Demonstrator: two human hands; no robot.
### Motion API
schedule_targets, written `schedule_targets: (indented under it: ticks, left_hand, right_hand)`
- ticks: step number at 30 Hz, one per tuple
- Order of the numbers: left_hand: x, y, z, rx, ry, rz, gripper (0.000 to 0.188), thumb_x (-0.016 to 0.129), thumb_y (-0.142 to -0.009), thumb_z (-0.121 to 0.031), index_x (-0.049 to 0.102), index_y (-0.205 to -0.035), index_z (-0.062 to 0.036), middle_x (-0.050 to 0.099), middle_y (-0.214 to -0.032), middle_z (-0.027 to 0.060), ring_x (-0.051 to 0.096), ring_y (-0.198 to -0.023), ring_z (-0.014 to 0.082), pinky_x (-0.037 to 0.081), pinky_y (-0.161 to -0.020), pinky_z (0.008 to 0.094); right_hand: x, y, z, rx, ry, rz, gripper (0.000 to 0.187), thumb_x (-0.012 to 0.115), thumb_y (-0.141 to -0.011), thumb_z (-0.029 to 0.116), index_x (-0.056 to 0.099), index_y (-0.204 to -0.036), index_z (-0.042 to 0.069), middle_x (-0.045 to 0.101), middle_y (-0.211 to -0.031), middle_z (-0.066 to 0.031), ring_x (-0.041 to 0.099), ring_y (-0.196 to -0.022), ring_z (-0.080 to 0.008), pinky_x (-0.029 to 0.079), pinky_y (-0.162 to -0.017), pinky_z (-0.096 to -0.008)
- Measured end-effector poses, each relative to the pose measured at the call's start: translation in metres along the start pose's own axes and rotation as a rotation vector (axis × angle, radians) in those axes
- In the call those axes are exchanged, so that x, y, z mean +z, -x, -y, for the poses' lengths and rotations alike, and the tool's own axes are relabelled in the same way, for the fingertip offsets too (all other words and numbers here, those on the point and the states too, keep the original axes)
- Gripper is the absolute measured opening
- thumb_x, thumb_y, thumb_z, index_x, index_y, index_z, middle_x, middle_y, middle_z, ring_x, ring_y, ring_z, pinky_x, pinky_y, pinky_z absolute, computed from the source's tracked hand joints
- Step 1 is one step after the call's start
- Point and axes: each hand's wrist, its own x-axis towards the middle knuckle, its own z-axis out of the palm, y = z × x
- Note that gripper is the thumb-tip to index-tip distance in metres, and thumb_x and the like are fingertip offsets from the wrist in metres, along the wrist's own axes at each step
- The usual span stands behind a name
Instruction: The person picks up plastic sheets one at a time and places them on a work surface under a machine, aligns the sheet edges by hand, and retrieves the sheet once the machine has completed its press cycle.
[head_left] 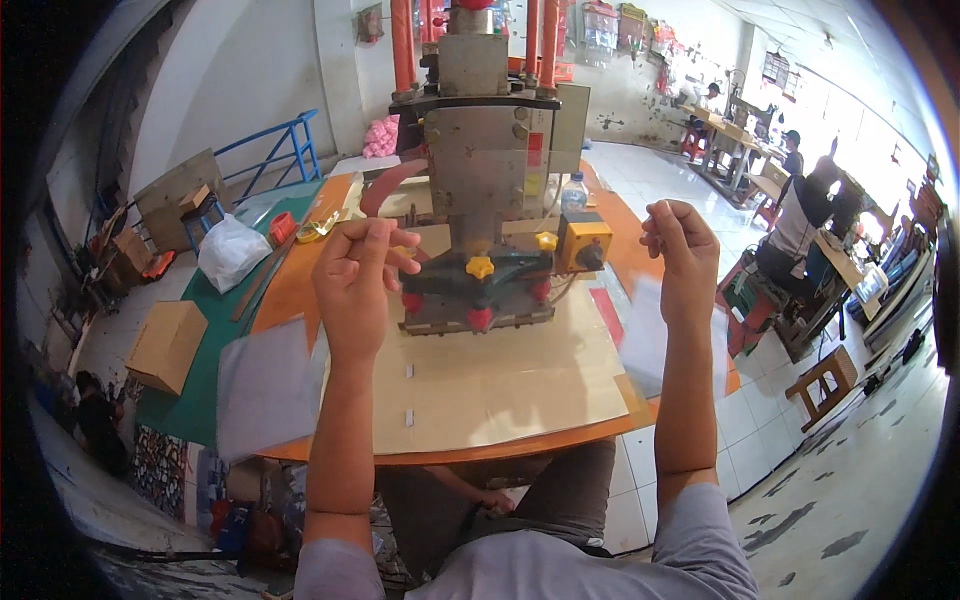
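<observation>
Both my hands are raised above the table, on either side of a press machine. My left hand has its fingers bent, thumb near the index finger. My right hand is closed, its thumb against curled fingers. A pale haze covers the machine's lower part between them; whether a clear sheet is held there I cannot make out. Yellow star knobs and red-tipped bolts sit on the press head. Below it lies a tan board with two small white strips on it.
Translucent sheets are stacked at the left and right of the board. A yellow control box stands beside the press. Further left are a cardboard box and a white plastic bag. Other people sit at benches on the right.
</observation>
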Motion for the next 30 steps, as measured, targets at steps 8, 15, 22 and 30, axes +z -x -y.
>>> schedule_targets:
  ticks: [8,15,22,30]
  left_hand:
    - [-0.003,-0.008,0.0,-0.002,-0.019,-0.031,0.024,0.063,-0.109,-0.026,0.068,-0.108,-0.0026,0.078,-0.095,0.0099,0.071,-0.069,0.0114,0.045,-0.058,0.022]
    - [-0.003,-0.011,0.002,-0.018,-0.019,-0.048,0.025,0.063,-0.109,-0.027,0.068,-0.108,-0.0031,0.078,-0.095,0.0091,0.071,-0.07,0.01,0.045,-0.058,0.0216]
    - [-0.007,-0.007,0.004,-0.024,-0.036,-0.016,0.022,0.064,-0.109,-0.025,0.068,-0.11,-0.0027,0.078,-0.096,0.0083,0.072,-0.073,0.0104,0.046,-0.06,0.0217]
    - [-0.069,0.09,-0.002,0.074,-0.342,0.225,0.007,0.064,-0.105,-0.007,0.064,-0.11,-0.0017,0.077,-0.11,0.0157,0.073,-0.103,0.0233,0.055,-0.093,0.036]
  right_hand:
    - [0.004,-0.001,0.009,-0.015,-0.032,-0.006,0.023,0.073,-0.103,0.023,0.075,-0.101,0.001,0.069,-0.082,-0.002,0.062,-0.074,-0.0078,0.045,-0.066,-0.0234]
    - [0.004,-0.001,0.015,-0.047,0.002,0.012,0.022,0.073,-0.103,0.023,0.075,-0.1,0.001,0.069,-0.081,-0.0022,0.061,-0.074,-0.0075,0.044,-0.065,-0.023]
    - [0.003,-0.002,0.005,-0.059,0.077,0.059,0.019,0.07,-0.105,0.021,0.073,-0.105,0.002,0.074,-0.09,-0.0038,0.066,-0.083,-0.0091,0.047,-0.071,-0.0244]
    - [-0.055,0.091,0.007,0.075,0.135,0.34,0.01,0.062,-0.108,0.012,0.062,-0.111,0.003,0.077,-0.114,-0.0137,0.072,-0.111,-0.0223,0.052,-0.104,-0.0385]
